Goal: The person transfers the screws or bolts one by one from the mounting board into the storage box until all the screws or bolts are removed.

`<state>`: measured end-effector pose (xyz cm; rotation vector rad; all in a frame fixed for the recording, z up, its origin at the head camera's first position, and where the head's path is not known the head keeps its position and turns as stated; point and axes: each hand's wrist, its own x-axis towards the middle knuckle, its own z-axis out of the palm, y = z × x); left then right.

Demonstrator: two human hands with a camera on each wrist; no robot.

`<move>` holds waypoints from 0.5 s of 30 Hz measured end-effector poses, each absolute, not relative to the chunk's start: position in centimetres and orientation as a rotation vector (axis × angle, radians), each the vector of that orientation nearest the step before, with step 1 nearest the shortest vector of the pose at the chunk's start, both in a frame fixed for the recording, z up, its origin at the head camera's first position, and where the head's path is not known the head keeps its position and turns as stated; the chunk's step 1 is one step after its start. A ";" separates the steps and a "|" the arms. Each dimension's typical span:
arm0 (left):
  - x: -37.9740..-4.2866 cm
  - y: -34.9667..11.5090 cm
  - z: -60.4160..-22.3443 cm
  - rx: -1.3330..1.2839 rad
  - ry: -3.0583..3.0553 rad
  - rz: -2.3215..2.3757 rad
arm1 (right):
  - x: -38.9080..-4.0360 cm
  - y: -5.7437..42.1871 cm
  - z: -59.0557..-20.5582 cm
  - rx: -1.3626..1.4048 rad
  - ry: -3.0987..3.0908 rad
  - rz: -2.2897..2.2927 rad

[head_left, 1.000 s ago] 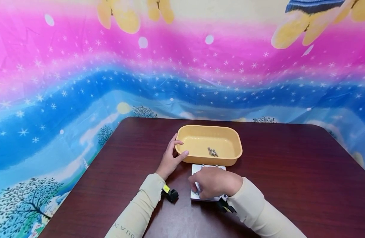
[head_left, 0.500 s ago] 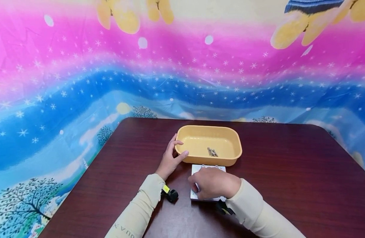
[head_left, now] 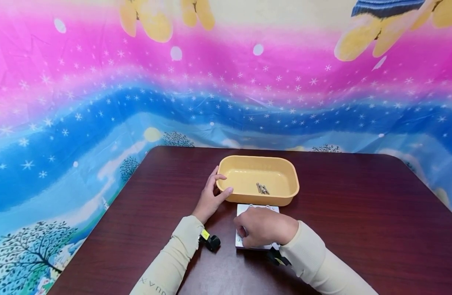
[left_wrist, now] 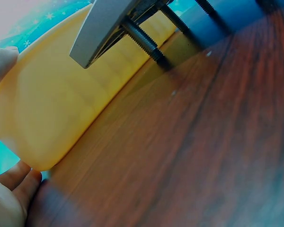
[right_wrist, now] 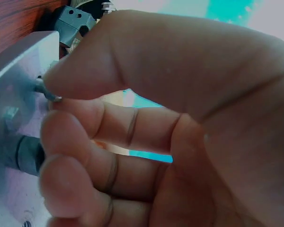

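Note:
In the head view my left hand [head_left: 211, 196] holds the left end of a yellow plastic bin [head_left: 294, 192], thumb on the near side and fingers at the rim. Several metal bolts [head_left: 262, 189] lie inside the bin. Directly in front of it stands a silver metal plate [head_left: 243, 209], largely covered by my right hand [head_left: 266, 226]. The right wrist view shows that hand's thumb and index finger pinching a small metal bolt [right_wrist: 46, 90] at the plate's face. Beside it are another bolt head [right_wrist: 12, 118] and a larger cylindrical head [right_wrist: 31, 153]. Threaded bolt shanks [left_wrist: 143, 39] stick out beneath the plate.
A dark red-brown wooden table [head_left: 358, 213] carries everything. Behind it hangs a colourful printed cloth [head_left: 226, 82]. A black wrist camera [head_left: 212, 242] sits on the left wrist, close to the plate's left side.
The right thumb and fingers have shifted slightly at the plate, and the thumb tip now lies a little further left. The left hand and the bin stay where they were.

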<state>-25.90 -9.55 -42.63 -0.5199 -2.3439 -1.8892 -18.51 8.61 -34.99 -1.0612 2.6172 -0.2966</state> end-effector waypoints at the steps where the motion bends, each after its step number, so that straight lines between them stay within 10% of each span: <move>1: -25.9 -9.6 -42.6 -0.516 -2.347 -1.889 | -18.5 8.6 -35.0 -1.061 2.621 -0.295; 15: -26.0 -9.5 -42.7 -0.514 -2.347 -1.895 | -18.6 8.6 -35.0 -0.977 2.616 -0.327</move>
